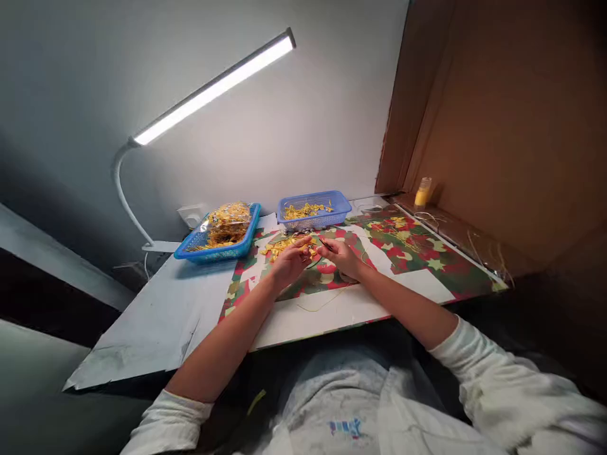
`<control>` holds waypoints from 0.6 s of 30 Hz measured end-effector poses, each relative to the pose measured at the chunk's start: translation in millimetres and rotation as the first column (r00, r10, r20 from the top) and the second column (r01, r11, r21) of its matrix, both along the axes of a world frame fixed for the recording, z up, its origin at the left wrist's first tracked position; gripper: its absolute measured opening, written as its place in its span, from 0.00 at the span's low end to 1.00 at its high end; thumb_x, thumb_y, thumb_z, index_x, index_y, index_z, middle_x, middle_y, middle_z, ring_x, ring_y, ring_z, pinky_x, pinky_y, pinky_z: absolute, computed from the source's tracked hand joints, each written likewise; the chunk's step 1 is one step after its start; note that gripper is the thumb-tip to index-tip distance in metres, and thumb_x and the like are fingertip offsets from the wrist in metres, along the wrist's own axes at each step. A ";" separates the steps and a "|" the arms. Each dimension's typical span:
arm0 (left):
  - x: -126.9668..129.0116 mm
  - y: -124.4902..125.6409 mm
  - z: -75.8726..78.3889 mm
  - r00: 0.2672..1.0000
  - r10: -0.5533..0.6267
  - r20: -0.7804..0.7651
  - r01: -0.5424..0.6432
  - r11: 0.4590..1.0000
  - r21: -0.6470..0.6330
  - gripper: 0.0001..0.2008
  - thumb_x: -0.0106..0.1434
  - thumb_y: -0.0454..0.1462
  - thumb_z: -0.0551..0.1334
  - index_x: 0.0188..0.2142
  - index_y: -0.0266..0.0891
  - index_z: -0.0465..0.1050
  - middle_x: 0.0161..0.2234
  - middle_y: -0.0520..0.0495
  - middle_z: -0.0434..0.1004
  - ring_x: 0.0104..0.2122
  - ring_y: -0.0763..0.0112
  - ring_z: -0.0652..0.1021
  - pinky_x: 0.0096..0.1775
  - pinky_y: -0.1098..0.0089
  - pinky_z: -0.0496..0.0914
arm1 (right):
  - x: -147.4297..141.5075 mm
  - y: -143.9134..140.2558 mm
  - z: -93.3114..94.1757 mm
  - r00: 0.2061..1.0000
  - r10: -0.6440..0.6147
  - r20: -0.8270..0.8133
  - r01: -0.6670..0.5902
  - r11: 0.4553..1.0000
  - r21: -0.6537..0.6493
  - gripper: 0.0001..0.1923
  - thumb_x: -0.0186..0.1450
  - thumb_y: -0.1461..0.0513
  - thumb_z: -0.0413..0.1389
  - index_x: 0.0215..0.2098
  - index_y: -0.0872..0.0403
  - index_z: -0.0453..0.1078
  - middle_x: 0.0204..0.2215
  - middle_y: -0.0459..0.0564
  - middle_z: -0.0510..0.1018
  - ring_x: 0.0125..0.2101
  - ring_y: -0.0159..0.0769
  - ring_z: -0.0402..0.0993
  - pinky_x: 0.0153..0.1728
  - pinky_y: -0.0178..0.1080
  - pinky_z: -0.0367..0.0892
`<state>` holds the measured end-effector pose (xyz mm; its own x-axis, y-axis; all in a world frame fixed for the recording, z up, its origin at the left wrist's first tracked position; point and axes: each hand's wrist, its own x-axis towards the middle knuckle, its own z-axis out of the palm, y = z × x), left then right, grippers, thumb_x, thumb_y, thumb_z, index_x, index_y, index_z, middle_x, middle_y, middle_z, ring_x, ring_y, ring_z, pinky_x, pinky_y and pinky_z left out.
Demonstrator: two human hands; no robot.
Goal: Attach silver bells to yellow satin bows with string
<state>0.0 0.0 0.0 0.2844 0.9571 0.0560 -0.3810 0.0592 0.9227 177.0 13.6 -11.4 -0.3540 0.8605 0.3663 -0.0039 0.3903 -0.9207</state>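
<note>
Centre of frame: left hand (290,260) w/ fingers curled, pinching a small yellow piece (307,250) at the fingertips. Right hand (342,256) just beside it, closed around a thin dark tool (326,244) whose tip points at the piece; can't tell what kind of tool, too small. Both hands hover low over a patterned sheet (408,249) (red/green/yellow star print) spread on a white board (156,316).

Just above the left hand, a loose pile of yellow bits (279,245) lies on the sheet. Behind that, upper centre, a small blue basket (313,218) w/ more yellow bits inside. To its left, a bigger blue tray (208,251) holding a clear bag (228,218) of yellow stuff. A thin yellowish strand (322,304) lies on the board's near edge, below the hands.

Far right of the sheet: a small yellow bottle (423,191) against a brown cardboard wall (497,126). Upper left: lit desk lamp (213,88) on a white gooseneck, clamped at the board's back-left corner.
</note>
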 end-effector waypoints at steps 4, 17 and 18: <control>2.7 -1.5 -2.4 0.998 -0.012 -0.065 0.014 0.999 0.036 0.16 0.47 0.31 0.63 0.39 0.37 0.76 0.26 0.51 0.73 0.25 0.76 0.72 0.32 0.72 0.67 | -7.0 -2.1 0.9 0.999 0.021 -0.032 -0.023 0.996 -0.085 0.20 0.53 0.47 0.62 0.27 0.54 0.63 0.19 0.39 0.57 0.21 0.26 0.51 0.21 0.33 0.49; 9.0 -3.3 -9.1 0.877 0.361 -0.315 -0.215 0.884 0.416 0.14 0.55 0.45 0.67 0.33 0.37 0.70 0.27 0.52 0.72 0.27 0.72 0.73 0.32 0.71 0.67 | -0.9 -1.8 5.9 0.999 -0.022 0.028 0.025 0.994 -0.104 0.20 0.49 0.49 0.63 0.21 0.55 0.63 0.16 0.38 0.55 0.19 0.24 0.50 0.21 0.33 0.48; 7.7 -2.7 -10.0 0.864 0.390 -0.318 -0.236 0.873 0.427 0.14 0.56 0.44 0.66 0.36 0.38 0.69 0.27 0.52 0.72 0.27 0.72 0.73 0.32 0.70 0.67 | -0.8 -1.5 6.0 0.999 -0.011 0.035 0.015 0.994 -0.111 0.21 0.49 0.49 0.63 0.21 0.55 0.62 0.16 0.38 0.56 0.19 0.24 0.50 0.21 0.33 0.49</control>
<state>7.7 -2.7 -10.0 0.0444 0.9296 0.3658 0.0663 -0.3681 0.9274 176.2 12.1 -5.5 -0.3529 0.8999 0.2564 0.0324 0.2856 -0.9578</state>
